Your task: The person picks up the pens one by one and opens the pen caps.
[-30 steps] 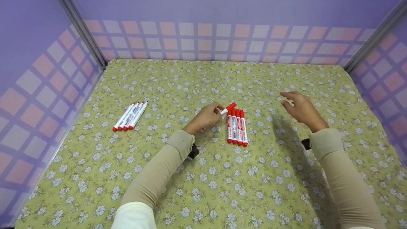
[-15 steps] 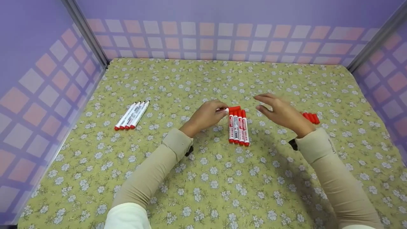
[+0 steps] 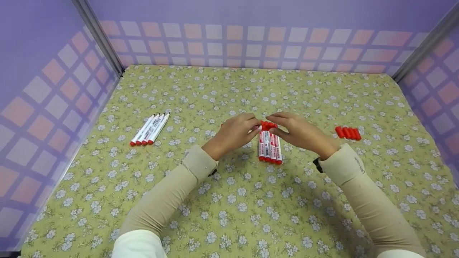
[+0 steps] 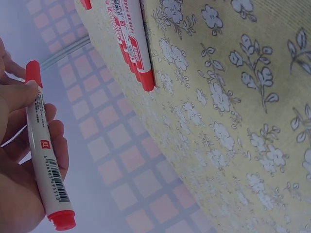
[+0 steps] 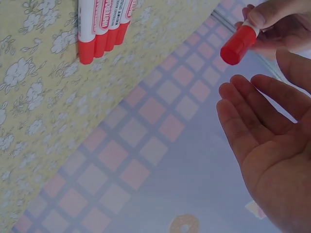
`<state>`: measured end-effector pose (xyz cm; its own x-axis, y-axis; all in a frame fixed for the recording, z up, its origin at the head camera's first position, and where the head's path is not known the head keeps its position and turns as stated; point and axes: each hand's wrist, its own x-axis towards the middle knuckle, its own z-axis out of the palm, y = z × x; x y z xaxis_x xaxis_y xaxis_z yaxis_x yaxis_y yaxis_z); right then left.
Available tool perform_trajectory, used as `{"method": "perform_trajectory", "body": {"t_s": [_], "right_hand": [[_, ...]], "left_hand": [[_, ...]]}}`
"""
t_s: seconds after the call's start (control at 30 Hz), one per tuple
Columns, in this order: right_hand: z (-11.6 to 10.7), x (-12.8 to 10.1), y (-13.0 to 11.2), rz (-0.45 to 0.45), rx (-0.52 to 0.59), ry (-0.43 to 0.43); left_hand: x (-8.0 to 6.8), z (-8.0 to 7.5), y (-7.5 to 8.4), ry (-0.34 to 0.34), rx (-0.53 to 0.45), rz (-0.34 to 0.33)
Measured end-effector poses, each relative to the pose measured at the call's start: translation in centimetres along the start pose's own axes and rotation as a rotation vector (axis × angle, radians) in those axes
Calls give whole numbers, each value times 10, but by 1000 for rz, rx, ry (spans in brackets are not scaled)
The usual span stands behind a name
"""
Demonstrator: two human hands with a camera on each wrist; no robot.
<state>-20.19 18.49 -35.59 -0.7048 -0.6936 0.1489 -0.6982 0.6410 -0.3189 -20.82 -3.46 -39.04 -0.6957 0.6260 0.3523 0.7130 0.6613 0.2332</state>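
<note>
Left wrist view shows the left hand, its grip curled round a red-and-white marker, thumb near the red cap. The marker's long axis runs along that palm and fingers, and its cap end points across toward the right hand, whose fingers are extended and hold nothing. In the right wrist view the cap sits just beside those fingertips, apart from them. From the head the hands mask most of the marker, so its exact tilt is hard to tell. As I judge it, the telling relation is that cap end: between the two hands, facing the free one. Near the hands, four capped markers lie side by side on the surface, caps at the far end; well to the left lie four uncapped markers, well to the right four loose caps.
</note>
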Motion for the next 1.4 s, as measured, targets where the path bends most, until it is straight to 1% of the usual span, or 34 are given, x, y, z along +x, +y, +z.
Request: {"method": "perform_trajectory", "body": {"t_s": [0.07, 0.2, 0.37, 0.47, 0.7, 1.0, 1.13, 1.3, 1.4], "right_hand": [[1, 2, -3, -10, 2, -18], [4, 4, -6, -49, 20, -35], [6, 7, -8, -98, 33, -6], [8, 9, -10, -108, -3, 17], [15, 12, -15, -113, -175, 58], [20, 13, -22, -73, -271, 42], [20, 12, -22, -98, -301, 59], [21, 11, -21, -146, -317, 114], [22, 10, -19, -179, -349, 154]], "left_hand": [[0, 0, 1, 23, 34, 27], [-1, -1, 4, 45, 74, 61], [-2, -3, 5, 53, 66, 86], [-3, -3, 6, 52, 45, 91], [-4, -4, 6, 46, 8, 89], [-8, -2, 5, 7, -36, 108], [-9, -2, 5, 12, -28, 115], [-10, -2, 5, 24, -28, 116], [-9, -4, 5, 6, -50, 104]]}}
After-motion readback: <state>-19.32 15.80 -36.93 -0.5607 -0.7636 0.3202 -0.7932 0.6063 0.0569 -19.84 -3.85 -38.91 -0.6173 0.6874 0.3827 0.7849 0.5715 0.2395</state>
